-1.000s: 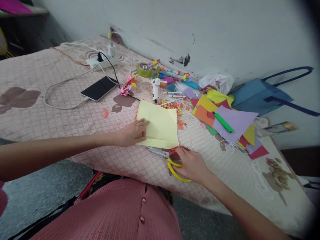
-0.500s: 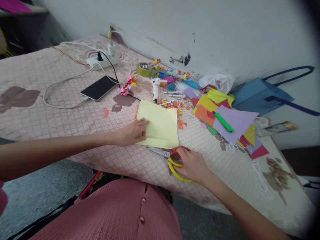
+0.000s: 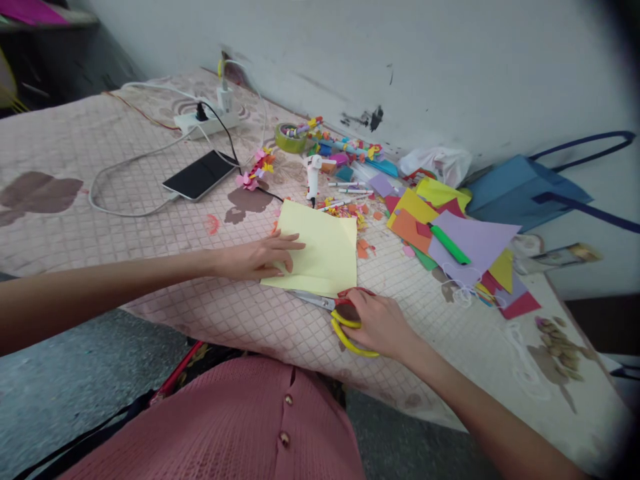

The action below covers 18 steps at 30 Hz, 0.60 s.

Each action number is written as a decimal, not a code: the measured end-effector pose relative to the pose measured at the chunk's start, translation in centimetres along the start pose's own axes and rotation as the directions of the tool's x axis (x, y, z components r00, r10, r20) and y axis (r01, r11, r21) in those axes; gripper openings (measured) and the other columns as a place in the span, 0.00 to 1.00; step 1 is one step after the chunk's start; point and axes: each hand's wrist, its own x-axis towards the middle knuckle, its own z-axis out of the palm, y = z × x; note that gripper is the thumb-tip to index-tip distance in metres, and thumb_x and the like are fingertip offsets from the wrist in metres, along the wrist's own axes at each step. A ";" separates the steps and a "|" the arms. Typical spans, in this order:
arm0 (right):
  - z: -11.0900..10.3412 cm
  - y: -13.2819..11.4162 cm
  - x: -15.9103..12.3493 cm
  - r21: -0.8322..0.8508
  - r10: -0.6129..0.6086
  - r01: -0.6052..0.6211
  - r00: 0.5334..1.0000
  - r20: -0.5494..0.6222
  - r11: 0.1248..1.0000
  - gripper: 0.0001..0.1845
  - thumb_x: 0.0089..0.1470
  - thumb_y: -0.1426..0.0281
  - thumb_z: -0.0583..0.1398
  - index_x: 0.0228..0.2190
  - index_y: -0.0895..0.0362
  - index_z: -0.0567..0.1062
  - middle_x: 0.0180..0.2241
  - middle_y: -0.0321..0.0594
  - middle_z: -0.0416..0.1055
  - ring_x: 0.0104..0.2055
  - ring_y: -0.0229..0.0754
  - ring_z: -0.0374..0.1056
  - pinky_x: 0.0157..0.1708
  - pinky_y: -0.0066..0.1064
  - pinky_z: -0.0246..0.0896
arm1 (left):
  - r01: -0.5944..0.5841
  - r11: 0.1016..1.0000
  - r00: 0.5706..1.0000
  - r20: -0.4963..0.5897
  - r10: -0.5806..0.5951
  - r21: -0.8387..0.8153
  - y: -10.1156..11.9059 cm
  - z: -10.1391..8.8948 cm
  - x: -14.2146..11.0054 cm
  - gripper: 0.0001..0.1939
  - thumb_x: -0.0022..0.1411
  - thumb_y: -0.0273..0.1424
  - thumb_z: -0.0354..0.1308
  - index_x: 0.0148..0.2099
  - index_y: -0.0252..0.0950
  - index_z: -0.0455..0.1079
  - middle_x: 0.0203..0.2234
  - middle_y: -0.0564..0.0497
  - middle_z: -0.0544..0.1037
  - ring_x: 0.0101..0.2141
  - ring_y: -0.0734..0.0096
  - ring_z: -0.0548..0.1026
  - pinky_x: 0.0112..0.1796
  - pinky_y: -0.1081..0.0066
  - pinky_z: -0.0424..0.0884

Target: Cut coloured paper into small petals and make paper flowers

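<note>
A pale yellow sheet of paper (image 3: 325,250) lies on the patterned tablecloth in front of me, with a crease along its near edge. My left hand (image 3: 265,257) rests on the sheet's left side, fingers stretched out and spread. In my right hand (image 3: 377,323) are scissors (image 3: 345,323) with red and yellow handles, lying low by the table's front edge. Their blades point left along the near edge of the paper, partly hidden by it. Whether the blades touch the paper I cannot tell.
Behind the paper stand a white glue gun (image 3: 313,177) and a roll of tape (image 3: 290,138) among paper scraps. Coloured paper sheets (image 3: 470,237) with a green marker (image 3: 449,243) lie right. A phone (image 3: 200,175) and power strip (image 3: 207,122) are left, a blue bag (image 3: 525,190) far right.
My left hand has shifted slightly left and its fingers have spread more. The scissors in my right hand have moved a little left and up, closer along the paper's near edge.
</note>
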 end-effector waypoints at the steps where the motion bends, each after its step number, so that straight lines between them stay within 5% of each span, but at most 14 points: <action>1: 0.0 0.0 0.1 0.004 -0.002 0.002 1.000 0.002 1.000 0.19 0.52 0.56 0.56 0.40 0.57 0.66 0.34 0.42 0.74 0.34 0.47 0.71 0.30 0.32 0.55 | -0.003 1.000 1.000 0.018 0.003 -0.007 -0.3 0.0 -0.1 0.08 0.64 0.28 0.50 0.42 0.34 0.69 0.62 0.40 0.57 0.63 0.56 0.50 0.60 0.50 0.46; 10: 0.2 -0.5 1.3 0.008 -0.039 0.039 0.999 -0.025 0.999 0.19 0.51 0.56 0.57 0.39 0.57 0.66 0.33 0.42 0.74 0.31 0.44 0.70 0.27 0.31 0.53 | 0.009 0.999 1.000 0.030 -0.008 -0.032 -0.7 0.5 -0.1 0.08 0.63 0.28 0.52 0.44 0.35 0.69 0.61 0.38 0.60 0.61 0.59 0.55 0.60 0.51 0.45; 18: 0.0 -0.6 1.6 0.023 -0.054 0.055 0.998 -0.028 0.998 0.19 0.52 0.56 0.56 0.39 0.57 0.66 0.33 0.42 0.74 0.32 0.45 0.70 0.27 0.31 0.53 | 0.015 0.999 0.999 0.039 -0.013 -0.047 -0.3 0.1 -0.1 0.10 0.64 0.29 0.50 0.44 0.37 0.71 0.62 0.43 0.58 0.63 0.61 0.49 0.61 0.51 0.41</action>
